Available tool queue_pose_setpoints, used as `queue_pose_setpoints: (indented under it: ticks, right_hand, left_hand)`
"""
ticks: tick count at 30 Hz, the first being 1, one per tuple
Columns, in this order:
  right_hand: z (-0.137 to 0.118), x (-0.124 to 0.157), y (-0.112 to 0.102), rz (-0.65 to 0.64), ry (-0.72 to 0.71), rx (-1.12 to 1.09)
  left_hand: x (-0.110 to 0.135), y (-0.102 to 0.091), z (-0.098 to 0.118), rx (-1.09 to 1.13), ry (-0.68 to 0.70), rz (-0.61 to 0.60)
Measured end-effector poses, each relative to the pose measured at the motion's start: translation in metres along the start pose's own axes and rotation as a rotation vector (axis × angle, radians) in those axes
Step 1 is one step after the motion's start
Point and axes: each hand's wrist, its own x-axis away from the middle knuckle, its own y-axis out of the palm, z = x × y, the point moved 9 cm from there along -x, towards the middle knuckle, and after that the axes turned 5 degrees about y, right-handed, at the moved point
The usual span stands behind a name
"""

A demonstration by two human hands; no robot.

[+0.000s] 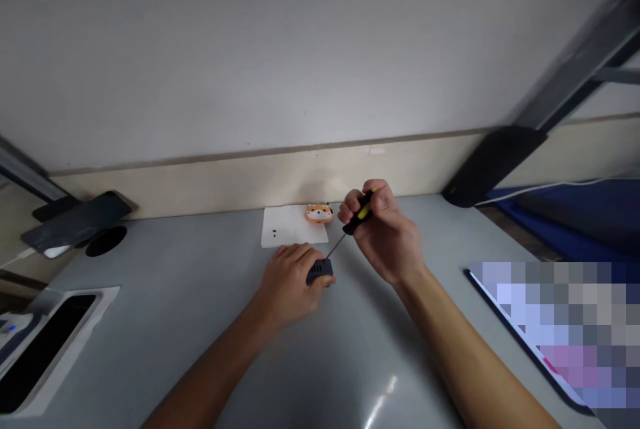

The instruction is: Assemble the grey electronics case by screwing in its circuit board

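My left hand (293, 285) gripped a small dark slotted block (323, 269) just above the near-middle of the surface (200, 322), and my right hand (384, 232) was closed round a black-and-yellow screwdriver (355, 221), its tip at the block's far edge. I judged the work under way: the block's visible part looked closed up, with nothing lifted off. Two dark bits (274, 233) lay on the white paper (287, 219) beyond; whether they came from the block, I couldn't tell.
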Motion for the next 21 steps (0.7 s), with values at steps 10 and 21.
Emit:
queue_pose_setpoints:
  ticks: [10, 21]
  right_hand:
    - [0.009, -0.001, 0.0, -0.012, 0.083, -0.03]
    - [-0.001, 0.005, 0.007, -0.084, 0.069, -0.079]
  left_hand:
    - [0.001, 0.0, 0.0, 0.009, -0.005, 0.004]
    - [0.001, 0.001, -0.001, 0.018, -0.01, 0.008]
